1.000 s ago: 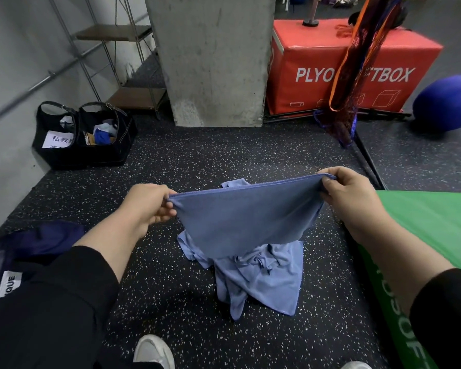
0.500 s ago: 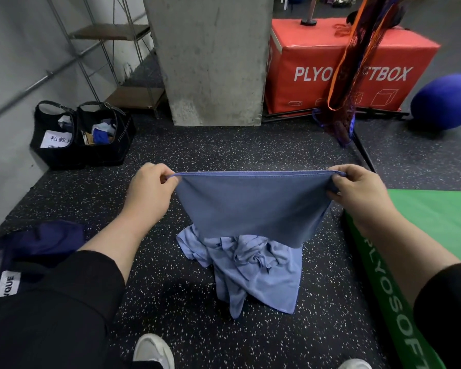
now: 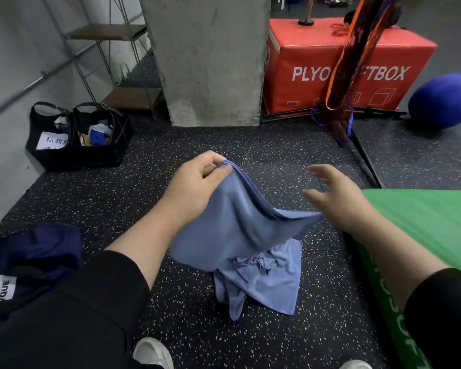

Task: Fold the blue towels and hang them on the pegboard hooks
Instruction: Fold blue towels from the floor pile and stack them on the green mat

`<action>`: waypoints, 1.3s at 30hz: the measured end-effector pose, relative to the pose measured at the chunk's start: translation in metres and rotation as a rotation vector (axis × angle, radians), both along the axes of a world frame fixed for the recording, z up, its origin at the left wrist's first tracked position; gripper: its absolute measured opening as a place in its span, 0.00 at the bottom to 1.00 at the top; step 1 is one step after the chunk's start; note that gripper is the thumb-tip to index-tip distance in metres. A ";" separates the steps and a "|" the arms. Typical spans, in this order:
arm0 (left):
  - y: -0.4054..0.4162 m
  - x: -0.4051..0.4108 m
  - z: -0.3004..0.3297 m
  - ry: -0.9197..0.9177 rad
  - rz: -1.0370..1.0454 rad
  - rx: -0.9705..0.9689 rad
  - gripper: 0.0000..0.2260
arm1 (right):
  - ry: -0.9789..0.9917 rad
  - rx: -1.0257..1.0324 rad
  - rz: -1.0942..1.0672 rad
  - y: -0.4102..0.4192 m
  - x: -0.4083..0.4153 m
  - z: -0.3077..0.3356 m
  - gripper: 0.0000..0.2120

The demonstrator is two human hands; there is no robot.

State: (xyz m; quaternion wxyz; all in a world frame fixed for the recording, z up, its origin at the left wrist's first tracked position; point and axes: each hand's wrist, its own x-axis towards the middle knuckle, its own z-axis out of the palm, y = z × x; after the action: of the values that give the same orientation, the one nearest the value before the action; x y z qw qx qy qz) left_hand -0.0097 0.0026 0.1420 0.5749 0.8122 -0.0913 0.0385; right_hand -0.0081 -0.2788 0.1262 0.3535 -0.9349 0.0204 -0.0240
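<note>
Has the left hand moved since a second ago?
Yes. The left hand, pinching the blue towel, has swung rightward, now in line with the concrete pillar.

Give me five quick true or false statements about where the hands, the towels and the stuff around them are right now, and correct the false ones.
1. The left hand pinches the lifted blue towel. True.
2. The right hand grips the same towel. False: its fingers are spread and hold nothing.
3. A crumpled blue towel lies on the floor beneath the lifted one. True.
4. The red box stands left of the concrete pillar. False: it stands to the pillar's right.
5. A green mat lies beside the right arm. True.
</note>
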 end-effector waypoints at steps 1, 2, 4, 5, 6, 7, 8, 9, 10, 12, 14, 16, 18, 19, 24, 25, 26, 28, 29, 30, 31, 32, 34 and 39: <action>-0.007 -0.001 0.000 0.009 -0.041 0.019 0.05 | -0.021 0.047 0.120 0.012 -0.005 0.006 0.27; -0.014 -0.002 0.000 0.025 -0.080 0.040 0.04 | -0.020 0.095 0.227 0.023 -0.009 0.009 0.30; -0.025 -0.002 -0.002 0.065 -0.134 0.071 0.04 | 0.028 0.164 0.395 0.046 -0.014 0.009 0.34; -0.028 -0.002 -0.002 0.085 -0.138 0.086 0.05 | 0.049 0.182 0.438 0.055 -0.016 0.008 0.33; -0.030 -0.001 -0.003 0.100 -0.130 0.101 0.07 | 0.060 0.203 0.454 0.062 -0.015 0.006 0.29; -0.032 -0.001 -0.002 0.109 -0.118 0.104 0.09 | 0.056 0.233 0.449 0.067 -0.014 0.004 0.23; -0.032 -0.001 -0.002 0.121 -0.109 0.095 0.11 | 0.046 0.255 0.431 0.070 -0.012 0.002 0.14; -0.031 -0.001 -0.002 0.138 -0.103 0.069 0.12 | 0.041 0.263 0.416 0.072 -0.011 0.003 0.07; -0.029 -0.002 -0.002 0.165 -0.098 0.034 0.12 | 0.035 0.261 0.410 0.073 -0.010 0.003 0.05; -0.024 -0.005 -0.001 0.261 -0.102 -0.067 0.10 | 0.041 0.271 0.408 0.073 -0.008 0.004 0.08; -0.018 -0.007 -0.004 0.391 -0.154 -0.119 0.12 | 0.031 0.291 0.382 0.073 -0.007 0.006 0.06; -0.012 -0.011 -0.009 0.488 -0.266 0.029 0.17 | 0.030 0.341 0.333 0.073 -0.007 0.010 0.06; -0.008 -0.014 -0.016 0.522 -0.345 0.203 0.10 | 0.033 0.347 0.284 0.070 -0.008 0.013 0.07; -0.007 -0.015 -0.019 0.521 -0.330 0.236 0.08 | 0.036 0.337 0.263 0.067 -0.008 0.014 0.08; -0.015 -0.016 -0.024 0.529 -0.298 0.184 0.15 | 0.013 0.302 0.211 0.058 -0.006 0.016 0.11; -0.018 -0.015 -0.026 0.522 -0.324 0.182 0.18 | -0.004 0.284 0.219 0.057 -0.008 0.018 0.11; -0.020 -0.014 -0.029 0.500 -0.346 0.183 0.21 | -0.021 0.269 0.228 0.056 -0.008 0.019 0.10; -0.028 -0.013 -0.033 0.444 -0.365 0.136 0.24 | -0.050 0.210 0.254 0.054 -0.008 0.022 0.08; -0.030 -0.012 -0.036 0.425 -0.359 0.084 0.23 | -0.059 0.166 0.265 0.052 -0.007 0.022 0.07; -0.033 -0.010 -0.038 0.412 -0.344 0.036 0.22 | -0.068 0.132 0.274 0.051 -0.006 0.023 0.05; -0.034 -0.008 -0.039 0.404 -0.331 0.011 0.22 | -0.078 0.118 0.275 0.049 -0.005 0.022 0.04; -0.035 -0.006 -0.039 0.401 -0.317 0.013 0.22 | -0.085 0.112 0.269 0.048 -0.005 0.021 0.02; -0.035 -0.004 -0.042 0.359 -0.291 0.127 0.22 | -0.096 0.110 0.255 0.045 -0.005 0.021 0.02; -0.026 0.001 -0.047 0.268 -0.201 0.474 0.10 | -0.121 0.198 0.230 0.037 -0.002 0.022 0.05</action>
State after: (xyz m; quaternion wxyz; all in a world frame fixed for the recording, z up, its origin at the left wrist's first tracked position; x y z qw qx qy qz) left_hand -0.0090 -0.0232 0.0949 0.3768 0.9087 -0.1008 -0.1487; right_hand -0.0104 -0.2414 0.1482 0.4448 -0.8886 -0.1057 -0.0374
